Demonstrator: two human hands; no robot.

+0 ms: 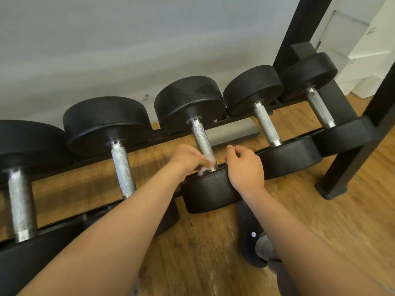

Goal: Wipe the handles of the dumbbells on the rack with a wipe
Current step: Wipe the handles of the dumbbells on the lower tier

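Steel knurling covers the handle [202, 139] of the middle dumbbell, which lies across the rack [64, 167] at frame centre. The wipe [208, 162] is at that handle's near end, bunched up white just above the near head [205, 193]. The left hand [186, 158] comes in from the lower left and pinches the wipe against the bar, fingers curled round it. The right hand [245, 167] sits just right of the handle over the same head. Its fingers are loosely curled and appear to hold nothing; whether it touches the head I cannot tell.

Several things could go wrong from here. The wipe is crumpled small, so a stroke up the bar may clean only a narrow strip and leave the underside and far end untouched. The rough knurling could also snag the thin wipe and tear it or shed bits, most likely if it is dragged hard. A sideways push might roll the dumbbell on its rails, and the right hand seems placed to steady it. With fingers so close to the collar, a slip could jam them against the head. The neighbouring handles at left [123, 167] and right [267, 127] could simply get skipped.
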